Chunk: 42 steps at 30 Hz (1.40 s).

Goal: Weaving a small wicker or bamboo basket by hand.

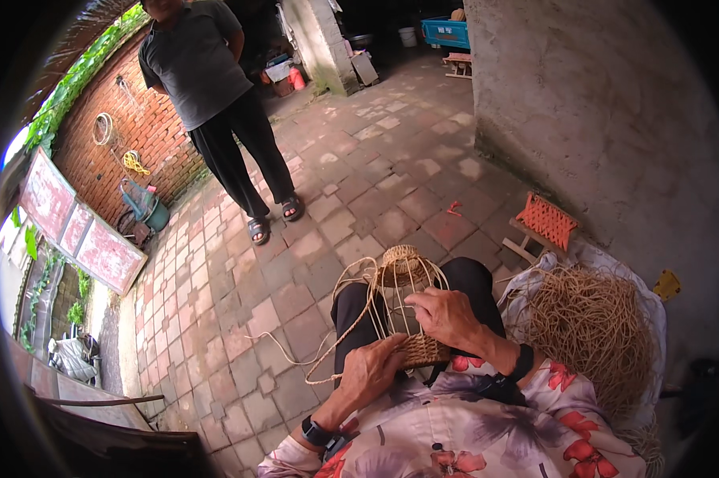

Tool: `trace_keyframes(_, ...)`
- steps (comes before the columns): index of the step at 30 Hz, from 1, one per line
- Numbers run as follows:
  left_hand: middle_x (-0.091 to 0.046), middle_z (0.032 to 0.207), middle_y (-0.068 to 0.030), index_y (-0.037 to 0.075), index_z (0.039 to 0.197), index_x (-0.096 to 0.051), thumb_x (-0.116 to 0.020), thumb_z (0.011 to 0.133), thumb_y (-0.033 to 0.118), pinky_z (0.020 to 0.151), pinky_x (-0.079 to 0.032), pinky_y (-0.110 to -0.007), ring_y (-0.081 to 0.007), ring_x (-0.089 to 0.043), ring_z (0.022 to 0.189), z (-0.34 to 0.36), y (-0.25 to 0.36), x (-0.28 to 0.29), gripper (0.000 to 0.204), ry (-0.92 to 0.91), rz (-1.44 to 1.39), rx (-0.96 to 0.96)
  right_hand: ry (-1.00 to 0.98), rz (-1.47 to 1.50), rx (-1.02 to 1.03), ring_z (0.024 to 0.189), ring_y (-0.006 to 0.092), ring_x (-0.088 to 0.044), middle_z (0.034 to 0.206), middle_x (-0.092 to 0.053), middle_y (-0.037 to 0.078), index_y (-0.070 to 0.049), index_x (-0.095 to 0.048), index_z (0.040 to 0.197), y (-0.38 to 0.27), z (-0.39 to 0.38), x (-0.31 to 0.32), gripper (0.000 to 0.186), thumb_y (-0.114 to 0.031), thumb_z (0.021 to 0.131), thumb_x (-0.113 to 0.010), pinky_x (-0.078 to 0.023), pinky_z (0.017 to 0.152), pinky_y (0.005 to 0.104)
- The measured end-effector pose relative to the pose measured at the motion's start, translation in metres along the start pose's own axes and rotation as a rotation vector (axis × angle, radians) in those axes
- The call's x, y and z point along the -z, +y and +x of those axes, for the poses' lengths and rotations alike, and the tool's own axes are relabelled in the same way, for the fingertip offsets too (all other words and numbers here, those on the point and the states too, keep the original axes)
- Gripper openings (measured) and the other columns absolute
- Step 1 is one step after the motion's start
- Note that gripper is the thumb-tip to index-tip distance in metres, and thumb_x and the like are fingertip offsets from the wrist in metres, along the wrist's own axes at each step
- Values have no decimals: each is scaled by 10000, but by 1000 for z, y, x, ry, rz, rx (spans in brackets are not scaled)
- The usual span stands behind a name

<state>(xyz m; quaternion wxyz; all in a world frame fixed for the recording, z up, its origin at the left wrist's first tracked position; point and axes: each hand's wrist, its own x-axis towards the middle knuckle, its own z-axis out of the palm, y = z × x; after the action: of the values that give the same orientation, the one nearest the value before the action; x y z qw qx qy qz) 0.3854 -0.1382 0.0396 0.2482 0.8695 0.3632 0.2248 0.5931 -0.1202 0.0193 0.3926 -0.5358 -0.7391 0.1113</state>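
A half-woven straw basket (423,350) rests on my lap between my knees, with a dense woven band nearest me. Long bare cords run from that band to a small woven round end (402,259) farther off. My left hand (367,368) grips the band's left edge, fingers laid over it. Above the band, my right hand (447,319) is curled with thumb and forefinger pinched at one of the upright cords. A twisted straw cord (351,342) loops out on the left, and its thin loose end trails over the paving. The fingertips' exact hold is partly hidden.
To my right, a heap of straw cord (587,334) lies on a white sack (642,299). Beyond it stands a low stool with an orange woven seat (547,221), beside a concrete wall (591,103). A person (208,80) in dark clothes stands ahead on the brick paving.
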Motion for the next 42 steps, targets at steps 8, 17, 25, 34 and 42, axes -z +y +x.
trace_keyframes(8, -587, 619, -171, 91, 1217, -604, -570, 890, 137, 529, -461, -383, -311, -600, 541, 30, -2, -3, 332, 166, 25, 167, 32, 32, 3, 708, 314, -637, 812, -642, 120, -67, -670, 987, -1, -5, -1, 205, -85, 802, -584, -522, 635, 396)
trace_keyframes(17, -585, 585, -163, 128, 1169, -644, -588, 874, 180, 515, -466, -393, -314, -611, 538, 34, -18, -14, 305, 219, 0, 216, 31, 61, 3, 739, 318, -646, 848, -655, 120, -71, -666, 1022, -4, -3, 2, 242, -65, 792, -591, -527, 646, 388)
trace_keyframes(25, -589, 627, -179, 63, 1167, -639, -581, 893, 168, 552, -469, -346, -270, -602, 540, 32, -19, -15, 300, 217, -54, 231, 19, 61, 80, 754, 315, -653, 859, -663, 120, -80, -665, 1011, -15, 20, -4, 231, -48, 793, -595, -535, 652, 373)
trace_keyframes(34, -576, 636, -183, 91, 1196, -623, -592, 887, 182, 549, -468, -365, -282, -584, 551, 26, -24, -19, 323, 171, -47, 222, 84, 8, 26, 696, 318, -644, 771, -647, 119, -99, -668, 912, 4, 8, -7, 146, -78, 787, -595, -519, 591, 396)
trace_keyframes(42, -567, 609, -163, 134, 1241, -601, -601, 887, 238, 552, -460, -365, -274, -567, 540, 24, -29, -26, 369, 172, -38, 225, 66, 51, 78, 705, 324, -649, 773, -652, 133, -92, -679, 877, -14, 20, -8, 121, -86, 796, -589, -522, 605, 395)
